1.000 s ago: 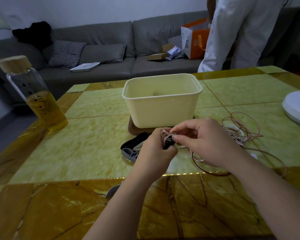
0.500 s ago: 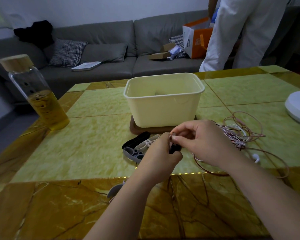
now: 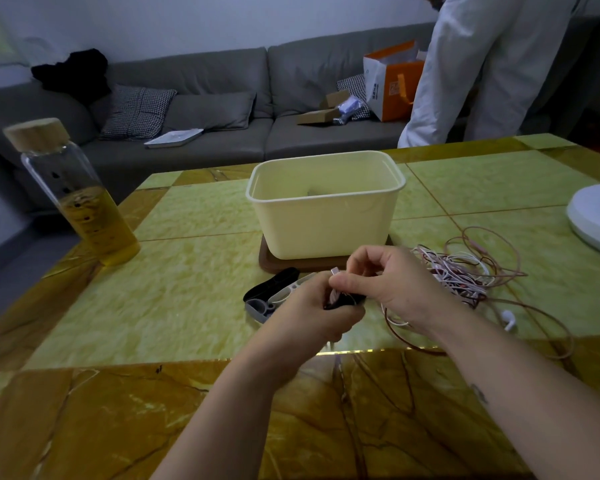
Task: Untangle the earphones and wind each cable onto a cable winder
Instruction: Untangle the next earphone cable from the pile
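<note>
A black winder (image 3: pixel 343 301) with pale cable wrapped on it is gripped in the curled left hand (image 3: pixel 312 313) above the bench (image 3: pixel 187 289), and the cable end (image 3: pixel 335 271) is pinched between thumb and forefinger of the right hand (image 3: pixel 392 282). The tangled earphones (image 3: pixel 465 271) are spread on the bench just right of the hands. Spare winders (image 3: pixel 271 299) are laid just left, before a cream tub (image 3: pixel 326 216)

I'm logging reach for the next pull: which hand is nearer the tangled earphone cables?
Right. The right hand, pinching a cable end, lies directly beside the tangled cables, at their left edge; the left hand is farther left, beyond the right hand, gripping the black winder.
</note>
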### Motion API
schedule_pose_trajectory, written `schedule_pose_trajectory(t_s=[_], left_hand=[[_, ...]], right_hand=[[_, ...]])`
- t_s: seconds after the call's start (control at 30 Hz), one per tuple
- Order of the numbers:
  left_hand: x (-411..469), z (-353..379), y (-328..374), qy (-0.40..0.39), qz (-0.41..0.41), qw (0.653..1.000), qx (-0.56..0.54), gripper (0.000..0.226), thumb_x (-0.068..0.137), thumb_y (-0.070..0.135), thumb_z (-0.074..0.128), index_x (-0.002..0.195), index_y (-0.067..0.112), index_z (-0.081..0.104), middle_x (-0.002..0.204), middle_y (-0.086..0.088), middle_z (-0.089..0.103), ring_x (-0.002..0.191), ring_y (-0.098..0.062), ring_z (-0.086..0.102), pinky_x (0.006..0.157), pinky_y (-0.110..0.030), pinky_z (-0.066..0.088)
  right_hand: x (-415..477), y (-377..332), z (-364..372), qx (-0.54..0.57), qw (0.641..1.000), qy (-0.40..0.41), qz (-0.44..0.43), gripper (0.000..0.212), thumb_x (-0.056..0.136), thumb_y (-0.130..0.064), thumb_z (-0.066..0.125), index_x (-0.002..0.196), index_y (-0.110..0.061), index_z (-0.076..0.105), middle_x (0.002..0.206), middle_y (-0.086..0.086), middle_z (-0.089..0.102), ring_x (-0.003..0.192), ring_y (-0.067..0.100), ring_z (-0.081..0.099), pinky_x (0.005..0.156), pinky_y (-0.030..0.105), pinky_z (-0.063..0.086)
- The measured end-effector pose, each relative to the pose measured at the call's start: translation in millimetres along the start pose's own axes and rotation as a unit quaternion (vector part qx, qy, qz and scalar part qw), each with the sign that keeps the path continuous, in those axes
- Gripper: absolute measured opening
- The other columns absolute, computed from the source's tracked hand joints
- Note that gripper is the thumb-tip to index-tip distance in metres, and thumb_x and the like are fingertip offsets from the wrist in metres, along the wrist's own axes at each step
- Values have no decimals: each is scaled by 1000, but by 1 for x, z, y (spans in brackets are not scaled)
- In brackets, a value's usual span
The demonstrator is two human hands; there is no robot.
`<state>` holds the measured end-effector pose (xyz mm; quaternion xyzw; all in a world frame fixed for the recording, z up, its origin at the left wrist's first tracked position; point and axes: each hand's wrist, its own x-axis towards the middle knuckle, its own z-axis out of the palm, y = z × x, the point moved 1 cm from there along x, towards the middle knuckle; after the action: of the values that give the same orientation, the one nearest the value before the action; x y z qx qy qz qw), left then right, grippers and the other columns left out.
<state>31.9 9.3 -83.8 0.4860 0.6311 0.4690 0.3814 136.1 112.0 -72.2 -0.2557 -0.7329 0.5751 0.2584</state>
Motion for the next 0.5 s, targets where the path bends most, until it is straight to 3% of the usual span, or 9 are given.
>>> schedule_pose_trajectory(t_s=[0.07, 0.2, 0.37, 0.5], left_hand=[[1, -3, -1, 10, -9, 1000, -19, 21, 87, 15, 67, 106, 16, 59, 70, 10, 55, 66, -10, 51, 64, -29, 45], [3, -8, -1, 20, -37, 994, -100, 28, 91, 13, 65, 117, 14, 57, 67, 10, 53, 62, -6, 49, 67, -28, 43], [3, -8, 0, 27, -38, 995, -84, 25, 91, 15, 64, 114, 11, 58, 67, 7, 50, 61, -8, 48, 60, -23, 41], [2, -10, 1, 39, -32, 998, -35, 18, 89, 17, 66, 105, 11, 62, 64, 11, 53, 57, -3, 48, 56, -18, 41]], right_hand=[[1, 3, 4, 0, 1000, 4, -19, 23, 60, -46, 75, 62, -24, 68, 72, 3, 65, 68, 14, 60, 68, 28, 49], [0, 0, 4, -35, 997, -13, -66, 19, 70, -51, 62, 69, -36, 74, 86, -9, 66, 83, 4, 63, 79, 20, 49], [-1, -2, 2, -54, 996, -20, -71, 10, 82, -30, 69, 73, -30, 74, 86, -12, 66, 81, 0, 62, 73, 11, 44], [-4, -9, -5, -83, 994, -30, -58, 4, 80, -27, 74, 82, -30, 75, 93, -9, 69, 90, 7, 65, 84, 27, 51]])
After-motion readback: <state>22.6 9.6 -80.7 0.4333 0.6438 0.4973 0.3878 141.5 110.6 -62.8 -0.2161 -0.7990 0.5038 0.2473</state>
